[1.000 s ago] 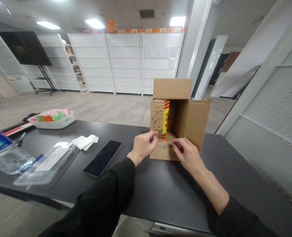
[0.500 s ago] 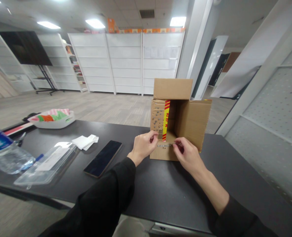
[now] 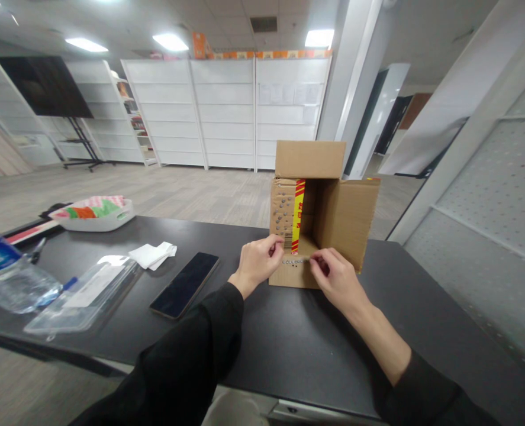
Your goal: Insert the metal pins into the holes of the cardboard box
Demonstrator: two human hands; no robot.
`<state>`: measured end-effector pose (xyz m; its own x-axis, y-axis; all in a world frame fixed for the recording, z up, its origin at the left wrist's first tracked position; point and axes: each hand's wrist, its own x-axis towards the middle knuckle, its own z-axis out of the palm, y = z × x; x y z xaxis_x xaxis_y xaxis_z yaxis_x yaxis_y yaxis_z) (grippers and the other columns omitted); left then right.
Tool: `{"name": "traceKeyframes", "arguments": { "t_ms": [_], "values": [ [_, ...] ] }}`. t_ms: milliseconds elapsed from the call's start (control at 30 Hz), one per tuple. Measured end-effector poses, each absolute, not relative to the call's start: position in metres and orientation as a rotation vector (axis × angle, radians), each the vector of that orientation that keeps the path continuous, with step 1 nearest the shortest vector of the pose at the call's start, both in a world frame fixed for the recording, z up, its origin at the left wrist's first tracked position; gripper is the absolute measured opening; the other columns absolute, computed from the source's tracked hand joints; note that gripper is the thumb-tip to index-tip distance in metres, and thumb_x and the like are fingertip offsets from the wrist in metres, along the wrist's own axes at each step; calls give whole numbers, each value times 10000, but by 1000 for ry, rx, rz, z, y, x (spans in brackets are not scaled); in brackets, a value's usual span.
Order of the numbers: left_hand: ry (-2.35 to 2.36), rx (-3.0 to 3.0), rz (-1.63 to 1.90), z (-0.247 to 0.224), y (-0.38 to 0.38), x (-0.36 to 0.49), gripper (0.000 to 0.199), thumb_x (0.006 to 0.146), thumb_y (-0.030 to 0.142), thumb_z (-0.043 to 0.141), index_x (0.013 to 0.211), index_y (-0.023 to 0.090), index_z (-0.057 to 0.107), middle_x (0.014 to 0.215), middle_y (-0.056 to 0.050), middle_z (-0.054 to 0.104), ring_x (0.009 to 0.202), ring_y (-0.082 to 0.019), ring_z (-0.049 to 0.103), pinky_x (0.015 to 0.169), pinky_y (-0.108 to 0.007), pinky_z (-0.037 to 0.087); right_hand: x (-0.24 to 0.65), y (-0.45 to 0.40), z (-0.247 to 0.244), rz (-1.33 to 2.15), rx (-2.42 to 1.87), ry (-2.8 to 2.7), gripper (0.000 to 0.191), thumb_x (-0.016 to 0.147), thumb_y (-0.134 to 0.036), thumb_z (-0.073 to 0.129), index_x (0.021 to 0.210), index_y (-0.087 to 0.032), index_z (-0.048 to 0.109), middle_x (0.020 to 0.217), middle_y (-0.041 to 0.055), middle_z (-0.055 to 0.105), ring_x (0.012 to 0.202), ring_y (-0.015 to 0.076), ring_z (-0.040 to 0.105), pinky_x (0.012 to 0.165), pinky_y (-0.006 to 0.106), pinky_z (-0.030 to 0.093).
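Note:
An open cardboard box (image 3: 328,216) stands on the dark table with its opening towards me. Several small grey metal pieces, like screw or stud heads, dot its left flap (image 3: 278,242). More small shiny pieces (image 3: 292,261) form a row along the lower front flap (image 3: 291,277), with a few dark dots below them. My left hand (image 3: 257,264) is closed in a pinch at the left flap's lower edge. At the right end of the row, my right hand (image 3: 340,279) pinches with thumb and index finger. Whatever is between either hand's fingertips is too small or hidden to make out.
Left of my left arm lie a phone (image 3: 185,285), folded white tissues (image 3: 153,255) and a clear plastic case (image 3: 87,296). A water bottle (image 3: 16,284) is at the far left. Behind them stands a white basket (image 3: 96,221) holding colourful cloth.
My right fingertips have shifted very slightly at the right end of the row. My left hand, the box and the things on the table look the same.

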<state>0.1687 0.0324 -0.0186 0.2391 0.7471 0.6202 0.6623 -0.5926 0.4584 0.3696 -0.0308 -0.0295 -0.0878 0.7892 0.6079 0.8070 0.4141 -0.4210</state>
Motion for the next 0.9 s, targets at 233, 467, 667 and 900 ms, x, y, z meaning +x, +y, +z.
{"name": "traceKeyframes", "arguments": {
  "t_ms": [233, 467, 667, 900],
  "values": [
    [1369, 2391, 1279, -17, 32, 169, 202, 864, 227, 539, 921, 229, 732, 661, 17, 700, 553, -105, 600, 569, -219, 395, 370, -29, -32, -8, -1393, -1869, 147, 938, -259, 481, 889, -203, 608, 840, 55, 613, 749, 191, 603, 711, 321, 482],
    [1367, 2388, 1282, -17, 31, 169, 202, 869, 230, 533, 917, 227, 730, 652, 16, 696, 564, -107, 607, 564, -215, 392, 370, -29, -32, -8, -1429, -1889, 175, 928, -265, 482, 874, -200, 635, 825, 57, 617, 724, 189, 599, 693, 325, 481],
    [1370, 2391, 1293, -17, 32, 169, 202, 867, 226, 535, 918, 228, 730, 652, 15, 694, 555, -105, 601, 567, -216, 395, 370, -28, -33, 27, -1472, -1908, 185, 923, -260, 483, 882, -194, 651, 815, 49, 606, 715, 183, 595, 688, 317, 474],
    [1368, 2395, 1280, -18, 32, 169, 206, 870, 229, 531, 925, 228, 729, 656, 15, 697, 571, -109, 610, 568, -216, 395, 371, -27, -35, 52, -1510, -1920, 182, 913, -257, 493, 881, -197, 662, 802, 38, 594, 699, 176, 588, 676, 304, 471]
  ]
}}
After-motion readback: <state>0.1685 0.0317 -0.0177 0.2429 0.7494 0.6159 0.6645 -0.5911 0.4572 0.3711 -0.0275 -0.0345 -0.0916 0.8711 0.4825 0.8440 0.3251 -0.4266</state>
